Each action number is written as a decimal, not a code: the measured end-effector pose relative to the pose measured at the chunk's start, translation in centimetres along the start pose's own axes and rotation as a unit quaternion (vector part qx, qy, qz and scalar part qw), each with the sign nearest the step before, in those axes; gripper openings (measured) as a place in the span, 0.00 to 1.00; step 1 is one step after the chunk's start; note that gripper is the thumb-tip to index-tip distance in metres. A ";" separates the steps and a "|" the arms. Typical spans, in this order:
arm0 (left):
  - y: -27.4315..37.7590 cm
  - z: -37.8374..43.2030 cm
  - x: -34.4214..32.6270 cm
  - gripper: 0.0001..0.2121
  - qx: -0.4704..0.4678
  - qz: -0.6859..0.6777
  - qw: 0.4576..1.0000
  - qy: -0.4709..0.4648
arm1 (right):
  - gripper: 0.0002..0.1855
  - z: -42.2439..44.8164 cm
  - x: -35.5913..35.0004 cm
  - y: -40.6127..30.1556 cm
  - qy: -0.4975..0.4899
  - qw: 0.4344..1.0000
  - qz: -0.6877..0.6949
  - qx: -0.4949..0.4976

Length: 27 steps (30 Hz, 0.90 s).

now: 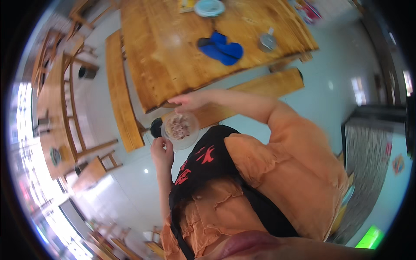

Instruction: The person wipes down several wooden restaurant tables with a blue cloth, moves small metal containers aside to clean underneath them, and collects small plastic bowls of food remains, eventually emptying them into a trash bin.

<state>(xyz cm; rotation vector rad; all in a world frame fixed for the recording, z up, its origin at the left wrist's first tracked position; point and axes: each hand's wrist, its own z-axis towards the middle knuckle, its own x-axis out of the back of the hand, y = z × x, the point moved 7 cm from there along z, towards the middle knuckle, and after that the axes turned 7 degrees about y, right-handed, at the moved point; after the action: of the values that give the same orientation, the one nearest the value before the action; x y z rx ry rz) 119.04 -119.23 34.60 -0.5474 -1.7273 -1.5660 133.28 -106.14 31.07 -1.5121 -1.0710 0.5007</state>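
A round clear plastic bowl (192, 140) is held out in front of my apron, beside the wooden table's near corner. Pale and purplish-pink food pieces (178, 127) lie inside it; I cannot tell what food they are. With curled fingers, my left hand (162, 151) grips the bowl's rim on the near left side. My right hand (190, 101) is just beyond the bowl's far rim, its fingers stretched toward the table corner. Motion blurs it slightly, and I see nothing in it. Whether it touches the bowl or the table edge is unclear.
On the wooden table (162, 61) lie a blue cloth item (224, 48), a small clear container (267, 42) and a pale round dish (209, 8). Wooden benches (122, 87) flank it. A dark round bin or stool (156, 127) is behind the bowl. More tables stand left.
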 end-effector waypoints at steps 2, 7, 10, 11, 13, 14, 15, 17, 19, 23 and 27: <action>-2.2 -0.7 1.5 0.02 0.019 0.004 0.999 0.028 | 0.32 0.1 -2.4 -1.9 -0.070 0.996 0.049 -0.002; 0.7 -0.1 3.0 0.03 -0.006 0.083 0.997 0.001 | 0.30 -1.5 -5.0 0.9 -0.025 0.973 0.227 -0.022; -2.5 -2.6 4.1 0.05 0.043 0.070 0.996 -0.018 | 0.28 -1.4 -9.8 2.6 -0.042 0.957 0.265 -0.113; -3.7 -3.1 4.2 0.06 0.044 0.055 0.997 -0.031 | 0.27 -1.2 -11.1 3.6 -0.017 0.951 0.284 -0.124; -4.8 -2.1 4.8 0.07 0.031 0.034 0.998 -0.046 | 0.26 -0.4 -11.1 3.6 -0.002 0.952 0.277 -0.132; -5.4 -1.6 5.5 0.08 0.022 0.021 0.999 -0.038 | 0.25 0.3 -11.1 3.6 0.014 0.951 0.277 -0.138; -6.0 -1.3 6.3 0.09 0.015 0.007 0.999 -0.030 | 0.25 1.1 -11.4 3.3 0.021 0.949 0.280 -0.140; -9.2 -0.7 6.8 0.08 -0.058 -0.043 0.994 0.076 | 0.23 0.9 -12.4 4.2 0.066 0.946 0.295 -0.117; -14.7 -0.3 5.8 0.05 -0.021 -0.080 0.990 0.116 | 0.22 0.7 -13.0 6.8 0.150 0.957 0.221 -0.112; -22.5 0.1 4.4 0.08 0.104 -0.083 0.986 0.096 | 0.22 -2.3 -15.0 4.5 0.208 0.888 0.326 -0.250; -30.1 0.8 0.2 0.11 0.232 -0.121 0.963 0.059 | 0.25 -3.5 -17.7 5.0 0.258 0.873 0.314 -0.269</action>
<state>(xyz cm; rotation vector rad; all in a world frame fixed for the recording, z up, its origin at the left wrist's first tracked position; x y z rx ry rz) 96.73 -123.58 14.83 -0.0090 -2.0370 -1.2536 129.15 -122.44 22.93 -2.3416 -0.2704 0.1985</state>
